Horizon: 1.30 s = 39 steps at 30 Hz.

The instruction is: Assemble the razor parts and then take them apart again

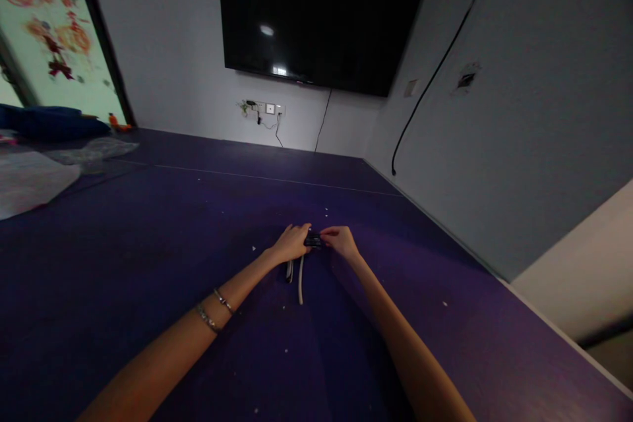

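Both my hands meet over the purple surface around a small black object [313, 239], whose exact kind I cannot make out. My left hand [291, 242], with two bracelets [212, 313] on its forearm, is closed around the object's left side. At its right end, the fingertips of my right hand [340, 239] are pinched together. A pale strip [300, 283], like a strap or short cable, comes out below my left hand. Beside it a shorter black and silver piece [289, 271] shows; its upper part is hidden by the hand.
The purple surface [148, 231] carries small white scraps. Clear plastic [96, 151] and a white sheet [30, 181] lie at left, near dark blue cloth [49, 122]. A television [321, 13] hangs above wall sockets [270, 109]; a black cable [435, 69] dangles at right.
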{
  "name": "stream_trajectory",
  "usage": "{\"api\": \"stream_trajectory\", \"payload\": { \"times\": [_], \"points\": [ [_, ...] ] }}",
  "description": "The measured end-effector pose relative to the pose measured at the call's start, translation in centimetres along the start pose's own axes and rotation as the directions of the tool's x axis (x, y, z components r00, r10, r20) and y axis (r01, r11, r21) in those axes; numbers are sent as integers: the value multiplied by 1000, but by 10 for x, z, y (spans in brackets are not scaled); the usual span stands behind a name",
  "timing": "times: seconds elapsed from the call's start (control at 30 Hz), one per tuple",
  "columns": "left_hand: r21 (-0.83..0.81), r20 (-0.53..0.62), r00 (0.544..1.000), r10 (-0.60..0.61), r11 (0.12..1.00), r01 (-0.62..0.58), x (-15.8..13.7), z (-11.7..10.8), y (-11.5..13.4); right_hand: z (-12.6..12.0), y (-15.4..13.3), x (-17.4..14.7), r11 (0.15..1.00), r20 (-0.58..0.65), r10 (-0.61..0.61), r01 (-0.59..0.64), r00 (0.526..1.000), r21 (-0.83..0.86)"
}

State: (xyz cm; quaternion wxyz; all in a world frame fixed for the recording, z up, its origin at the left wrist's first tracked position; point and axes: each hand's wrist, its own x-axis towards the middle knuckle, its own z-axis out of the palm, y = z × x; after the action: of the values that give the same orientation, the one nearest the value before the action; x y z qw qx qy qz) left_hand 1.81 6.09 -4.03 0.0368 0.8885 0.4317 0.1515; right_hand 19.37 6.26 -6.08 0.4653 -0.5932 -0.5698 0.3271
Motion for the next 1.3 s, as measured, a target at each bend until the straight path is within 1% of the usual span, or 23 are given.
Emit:
{"api": "stream_trajectory", "payload": {
  "times": [0.47, 0.6, 0.9, 1.13, 1.3],
  "points": [
    [-24, -24, 1000, 14, 1000, -14, -2, 0, 2, 3, 6, 0, 996, 15, -21, 22, 1000, -86],
    [-43, -9, 1000, 3, 999, -4, -3, -1, 3, 4, 6, -1, 993, 15, -35, 36, 999, -112],
    [-32, 1, 1000, -10, 999, 10, -4, -3, 5, 5, 4, -2, 980, 3, -61, 60, 998, -189],
    [-21, -19, 1000, 13, 1000, -14, -3, -1, 3, 6, 3, -5, 970, 2, -76, 75, 997, -232],
    [-17, -27, 1000, 14, 1000, -15, -3, -1, 3, -1, -1, -4, 964, -6, -84, 79, 996, -254]
  ]
}}
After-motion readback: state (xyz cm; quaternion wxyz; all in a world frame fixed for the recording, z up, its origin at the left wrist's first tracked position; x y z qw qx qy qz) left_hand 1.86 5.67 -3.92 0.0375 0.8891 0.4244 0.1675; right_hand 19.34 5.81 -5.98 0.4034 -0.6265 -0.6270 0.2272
